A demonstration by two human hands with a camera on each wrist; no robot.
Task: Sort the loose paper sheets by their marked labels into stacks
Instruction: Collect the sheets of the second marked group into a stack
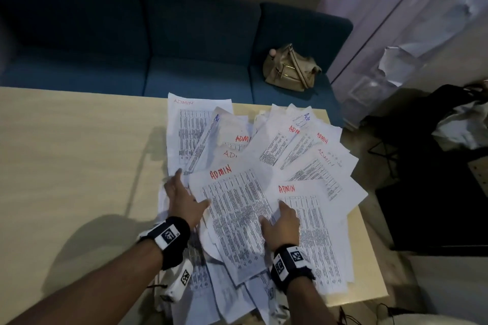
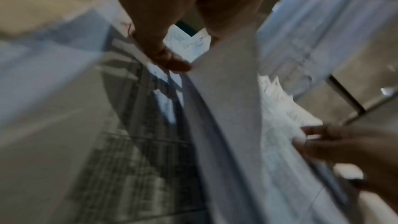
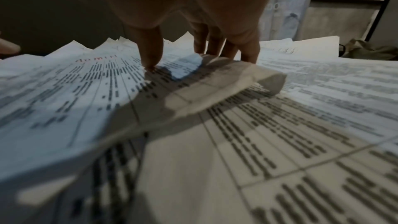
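A loose pile of printed sheets (image 1: 303, 145) is spread over the right half of the table; most carry a red ADMIN label, two a blue one. The large ADMIN sheet (image 1: 237, 208) lies on top at the middle. My left hand (image 1: 184, 198) rests at its left edge, fingers straight on the sheets beneath and thumb across the edge. My right hand (image 1: 281, 221) pinches its right edge. In the right wrist view the thumb (image 3: 150, 54) presses on top of this sheet (image 3: 86, 91) while the other fingers (image 3: 247, 52) sit behind the curled-up edge. The left wrist view is blurred.
The pale wooden table (image 1: 66, 153) has bare surface to the left. Some sheets overhang its right edge (image 1: 364, 219). A blue sofa (image 1: 158, 47) with a tan handbag (image 1: 290, 68) stands behind. Dark bags (image 1: 412, 124) and cables lie on the floor at right.
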